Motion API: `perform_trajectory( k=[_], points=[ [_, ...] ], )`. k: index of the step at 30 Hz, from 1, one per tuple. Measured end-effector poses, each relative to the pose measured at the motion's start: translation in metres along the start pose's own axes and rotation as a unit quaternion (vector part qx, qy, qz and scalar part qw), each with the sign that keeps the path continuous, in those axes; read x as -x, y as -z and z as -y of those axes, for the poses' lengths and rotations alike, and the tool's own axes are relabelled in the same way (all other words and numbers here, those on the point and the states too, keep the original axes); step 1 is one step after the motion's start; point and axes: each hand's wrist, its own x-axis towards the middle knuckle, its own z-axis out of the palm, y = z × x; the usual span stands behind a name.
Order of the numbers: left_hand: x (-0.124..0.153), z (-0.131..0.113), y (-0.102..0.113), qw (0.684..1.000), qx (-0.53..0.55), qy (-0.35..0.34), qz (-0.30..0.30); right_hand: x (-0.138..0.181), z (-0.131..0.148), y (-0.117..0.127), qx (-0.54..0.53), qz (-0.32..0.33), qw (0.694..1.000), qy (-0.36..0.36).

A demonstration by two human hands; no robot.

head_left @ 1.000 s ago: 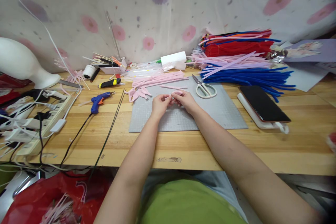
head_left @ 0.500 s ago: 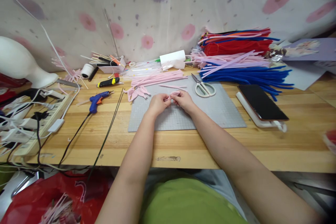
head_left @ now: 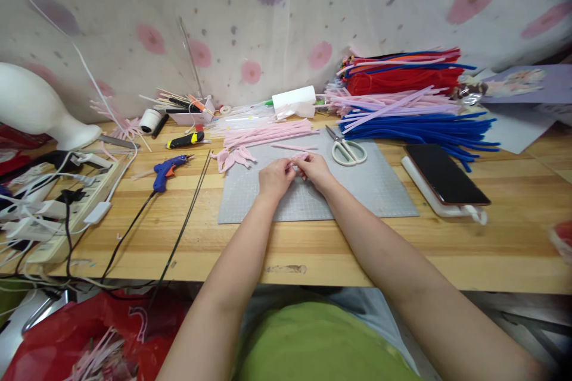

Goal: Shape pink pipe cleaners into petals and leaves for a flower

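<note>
"What's in those fingers?"
"A pink chenille piece (head_left: pixel 300 156), at the centre of the frame, over the grey cutting mat (head_left: pixel 375 193). The left hand (head_left: pixel 276 178) has thumb and fingertips drawn together on it, and the right hand (head_left: pixel 316 171) pinches it from the other side."
"Pressing hard?"
"Can't tell from here. The fingers hide most of the piece."
"What's lying close by?"
"Pink petal shapes (head_left: pixel 226 161) at the mat's upper left corner, one loose pink chenille stem (head_left: pixel 292 147) just above the hands, and a pink bundle (head_left: pixel 268 133) along the top edge. The scissors (head_left: pixel 341 143) lie right of the right hand, pale handles toward us."
"And the blue glue gun (head_left: pixel 164 175)?"
"Left of the frame, on the wooden table (head_left: pixel 339 256), well apart from the mat. The dark-screened phone (head_left: pixel 447 174) is over at the right."
</note>
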Motion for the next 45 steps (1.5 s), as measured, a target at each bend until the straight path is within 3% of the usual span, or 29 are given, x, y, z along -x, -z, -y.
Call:
perform_trajectory(
  k=[11, 17, 19, 22, 24, 26, 35, 45],
  points=[
    [-0.002, -0.004, -0.004, 1.000, -0.020, 0.001, -0.002, 0.000, 0.000, -0.004, -0.004, -0.025, 1.000, -0.009],
    [-0.001, 0.001, -0.003, 0.994, 0.106, 0.039, -0.004, 0.001, 0.003, 0.000, -0.013, -0.005, 1.000, -0.014],
    [-0.002, 0.005, -0.004, 0.971, 0.227, 0.074, 0.004, 0.001, 0.005, 0.002, -0.025, 0.029, 0.999, -0.032],
    [-0.004, 0.010, -0.007, 0.888, 0.430, 0.161, 0.018, 0.002, 0.008, 0.004, -0.049, 0.075, 0.995, -0.045],
    [-0.006, 0.009, -0.008, 0.833, 0.510, 0.211, 0.028, 0.003, 0.009, 0.004, -0.067, 0.072, 0.995, -0.035],
    [-0.006, 0.006, -0.008, 0.807, 0.542, 0.231, 0.043, 0.004, 0.008, 0.002, -0.077, 0.049, 0.996, -0.018],
    [-0.008, -0.003, 0.001, 0.795, 0.520, 0.302, 0.086, 0.001, -0.001, 0.000, 0.006, 0.008, 1.000, 0.026],
    [-0.009, -0.008, 0.006, 0.773, 0.531, 0.340, 0.072, -0.005, -0.010, -0.002, 0.047, -0.001, 0.997, 0.053]
  ],
)
